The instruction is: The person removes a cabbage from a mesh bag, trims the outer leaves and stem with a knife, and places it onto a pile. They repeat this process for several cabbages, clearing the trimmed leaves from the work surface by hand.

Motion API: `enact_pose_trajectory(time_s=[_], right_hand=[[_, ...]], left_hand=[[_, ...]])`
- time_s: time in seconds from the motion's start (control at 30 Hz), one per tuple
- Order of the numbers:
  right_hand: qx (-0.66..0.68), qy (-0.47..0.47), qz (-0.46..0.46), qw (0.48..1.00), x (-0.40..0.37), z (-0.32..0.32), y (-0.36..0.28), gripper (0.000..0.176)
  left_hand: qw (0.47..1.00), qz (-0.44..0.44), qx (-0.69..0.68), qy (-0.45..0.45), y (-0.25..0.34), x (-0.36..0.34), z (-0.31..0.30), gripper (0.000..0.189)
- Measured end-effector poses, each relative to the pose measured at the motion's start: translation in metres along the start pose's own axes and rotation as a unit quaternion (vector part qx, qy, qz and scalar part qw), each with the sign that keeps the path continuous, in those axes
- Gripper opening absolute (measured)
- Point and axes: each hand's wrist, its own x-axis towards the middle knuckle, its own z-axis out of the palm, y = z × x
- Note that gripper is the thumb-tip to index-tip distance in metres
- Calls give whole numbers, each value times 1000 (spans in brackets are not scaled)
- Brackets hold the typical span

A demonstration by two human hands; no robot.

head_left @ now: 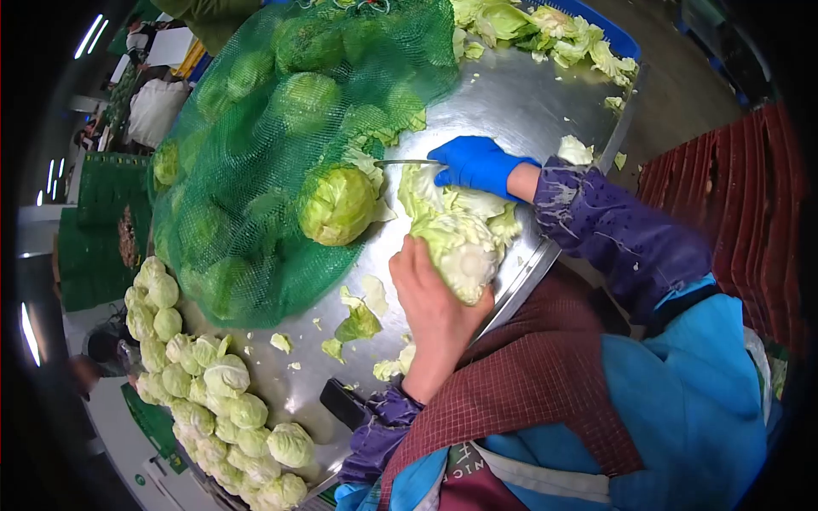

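Observation:
My bare left hand (439,298) grips a pale green cabbage (469,255) by its side, its cut stem end showing, near the steel table's edge. In a blue glove, my right hand (481,166) is closed around a knife (405,162); the handle is hidden in the fist and the thin blade points left, over loose leaves of the cabbage. Left of both hands, one whole cabbage (338,206) sits at the mouth of a green mesh sack (247,187), which holds several more cabbages.
Trimmed cabbages (226,375) are piled along the table's far left side. Leaf scraps (358,319) lie on the steel table (503,94). A blue crate (609,34) with leaves stands at the top right, stacked dark red crates (724,196) at the right. A dark object (342,404) lies near my left sleeve.

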Motion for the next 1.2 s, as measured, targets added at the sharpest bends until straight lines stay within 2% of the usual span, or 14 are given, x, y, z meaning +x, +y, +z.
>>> enact_pose_trajectory(time_s=[0.1, 0.27, 0.33, 0.4, 0.53, 0.6, 0.63, 0.73, 0.77, 0.87, 1.03, 1.07, 1.13, 1.2], right_hand=[[123, 73, 57, 988, -13, 4, -4, 47], [165, -72, 55, 982, -66, -52, -56, 81], [185, -43, 33, 981, -81, -26, -58, 92], [297, -44, 86, 950, -83, -18, -57, 96], [348, -13, 71, 935, -86, -11, -61, 95], [200, -59, 121, 971, -90, -29, -79, 85], [200, -7, 116, 973, -91, -22, -79, 70], [222, 105, 111, 963, -88, 5, -64, 55], [161, 98, 143, 972, -85, 7, -62, 46], [182, 94, 140, 969, -87, 5, -57, 48], [242, 124, 61, 961, -96, 2, -72, 76], [241, 124, 61, 961, -94, 0, -71, 76], [302, 9, 121, 946, -86, -3, -66, 71], [265, 52, 65, 961, -88, 5, -62, 65]], left_hand=[[996, -81, -40, 24, -17, -6, -1, 100], [990, -127, -58, 26, -22, -7, -3, 100], [983, -156, -88, 27, -26, -5, -4, 101], [984, -155, -81, 32, -28, -7, -3, 102], [986, -146, -65, 35, -21, -12, 0, 102], [987, -142, -65, 43, -21, -13, 1, 102], [986, -150, -66, 37, -24, -12, 0, 103], [985, -155, -66, 31, -25, -10, -2, 103], [986, -153, -63, 30, -25, -9, -2, 104], [984, -156, -76, 38, -23, -13, -1, 104], [983, -165, -71, 38, -28, -16, 0, 105], [984, -164, -66, 36, -28, -16, 0, 105], [984, -161, -71, 39, -26, -16, 0, 105], [984, -159, -74, 41, -28, -17, 0, 105]])
